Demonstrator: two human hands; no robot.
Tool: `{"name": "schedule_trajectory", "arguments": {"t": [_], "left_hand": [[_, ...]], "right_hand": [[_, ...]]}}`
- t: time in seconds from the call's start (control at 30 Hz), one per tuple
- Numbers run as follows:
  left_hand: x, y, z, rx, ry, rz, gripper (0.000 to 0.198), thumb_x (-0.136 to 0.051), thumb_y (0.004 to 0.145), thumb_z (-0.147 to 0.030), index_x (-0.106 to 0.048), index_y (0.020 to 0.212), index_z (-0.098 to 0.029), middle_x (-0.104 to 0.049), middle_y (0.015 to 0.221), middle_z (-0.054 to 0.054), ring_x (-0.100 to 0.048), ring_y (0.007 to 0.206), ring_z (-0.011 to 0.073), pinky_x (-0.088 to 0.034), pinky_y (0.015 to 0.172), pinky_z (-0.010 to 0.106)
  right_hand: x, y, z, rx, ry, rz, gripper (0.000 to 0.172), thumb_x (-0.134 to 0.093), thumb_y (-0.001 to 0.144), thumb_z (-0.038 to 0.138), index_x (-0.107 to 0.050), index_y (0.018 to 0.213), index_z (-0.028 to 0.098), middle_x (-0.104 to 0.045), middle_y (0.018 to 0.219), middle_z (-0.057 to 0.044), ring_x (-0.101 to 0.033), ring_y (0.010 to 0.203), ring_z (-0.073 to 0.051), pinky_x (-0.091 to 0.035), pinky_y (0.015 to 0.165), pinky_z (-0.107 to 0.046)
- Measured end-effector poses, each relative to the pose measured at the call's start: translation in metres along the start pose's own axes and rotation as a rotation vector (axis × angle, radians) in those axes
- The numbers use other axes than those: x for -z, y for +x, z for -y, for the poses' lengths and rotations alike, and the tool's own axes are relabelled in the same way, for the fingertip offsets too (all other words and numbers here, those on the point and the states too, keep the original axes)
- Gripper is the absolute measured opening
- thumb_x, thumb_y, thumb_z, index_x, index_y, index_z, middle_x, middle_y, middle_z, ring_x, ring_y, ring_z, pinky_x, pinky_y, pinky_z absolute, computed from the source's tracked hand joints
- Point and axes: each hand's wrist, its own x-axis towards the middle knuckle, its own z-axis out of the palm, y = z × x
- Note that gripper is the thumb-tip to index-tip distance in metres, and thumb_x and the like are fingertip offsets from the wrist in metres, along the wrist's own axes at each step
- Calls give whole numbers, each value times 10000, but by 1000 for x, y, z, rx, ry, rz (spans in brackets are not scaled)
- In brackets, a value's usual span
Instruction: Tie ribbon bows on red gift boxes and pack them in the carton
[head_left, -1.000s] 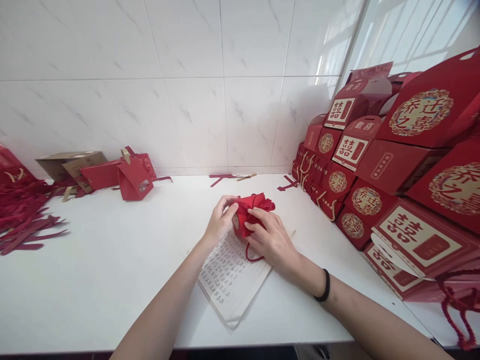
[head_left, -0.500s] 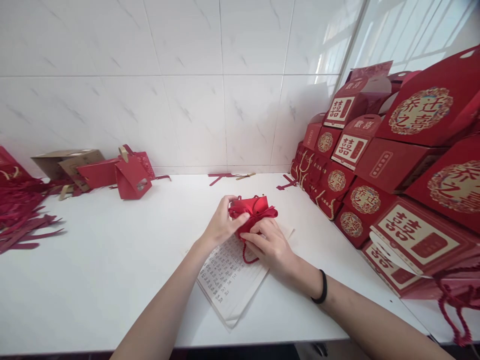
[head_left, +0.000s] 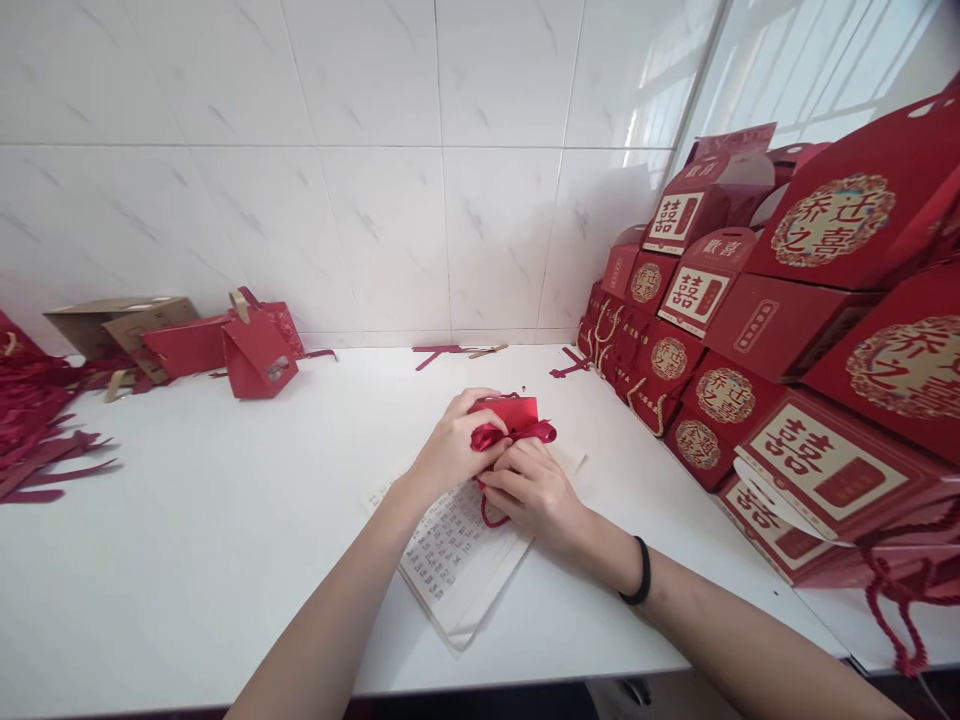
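Note:
A small red gift bag [head_left: 517, 408] is between my two hands over the handwritten sheets of paper. Across its front runs a shiny red ribbon bow [head_left: 541, 431], one loop out to each side. My left hand [head_left: 459, 440] wraps the bag's left side, its fingers closed on the bow's left loop. From the lower right, my right hand [head_left: 536, 485] pinches at the bow's middle, fingertips close to those of the left. Below the hands hangs a twisted red cord handle [head_left: 491, 518]. The fingers cover most of the bag's front and the knot.
Under the bag, handwritten papers [head_left: 457, 585] lie on the white table [head_left: 247, 560]. Stacked red gift boxes [head_left: 795, 320] line the right side. To the left stand a red house-shaped box [head_left: 259, 355], a brown carton [head_left: 142, 330] and a heap of red ribbons [head_left: 45, 420]. Ribbon scraps [head_left: 439, 352] lie by the wall.
My left thumb and fingers have closed in over the bow's left loop, toward the knot. My right hand stays at the bow with its fingers slightly higher. The view has shifted slightly.

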Motion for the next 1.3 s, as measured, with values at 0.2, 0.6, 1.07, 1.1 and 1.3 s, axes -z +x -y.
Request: {"name": "schedule_trajectory", "arguments": {"t": [0.2, 0.6, 1.07, 1.1, 1.3], "left_hand": [[-4, 1, 0, 43, 4, -51, 67, -590, 777, -233, -623, 724, -208, -532, 1174, 56, -522, 1119, 222, -466, 958, 374], [-4, 1, 1, 66, 13, -59, 44, -595, 758, -231, -617, 727, -209, -531, 1168, 56, -533, 1103, 215, -458, 965, 369], [0, 2, 4, 95, -7, -50, 41, -618, 752, -242, -602, 778, -216, -476, 1177, 58, -523, 1104, 230, -448, 953, 385], [0, 2, 5, 103, -15, -62, 33, -612, 758, -241, -601, 777, -216, -476, 1175, 57, -523, 1104, 227, -447, 954, 382], [1, 2, 9, 138, -66, -91, 39, -618, 758, -245, -600, 764, -211, -480, 1164, 53, -516, 1111, 218, -428, 983, 373]], "right_hand": [[-6, -2, 4, -16, 18, 30, 348, -421, 969, 179, -594, 667, 174, -506, 628, -10, -453, 603, -135, -331, 611, -313], [-14, -7, 10, 8, 3, 66, 303, -423, 960, 172, -612, 723, 180, -499, 614, 3, -451, 568, -124, -340, 595, -291], [39, 7, -48, -589, 209, -19, 228, -470, 866, 335, -511, 691, 196, -563, 663, -16, -495, 621, -160, -396, 582, -295], [39, 7, -49, -629, 260, 45, 240, -484, 856, 349, -512, 673, 195, -570, 655, -11, -498, 616, -156, -395, 582, -290], [35, 11, -43, -770, 476, 84, 209, -555, 802, 364, -558, 694, 185, -589, 690, -7, -501, 628, -145, -389, 598, -280]]}}
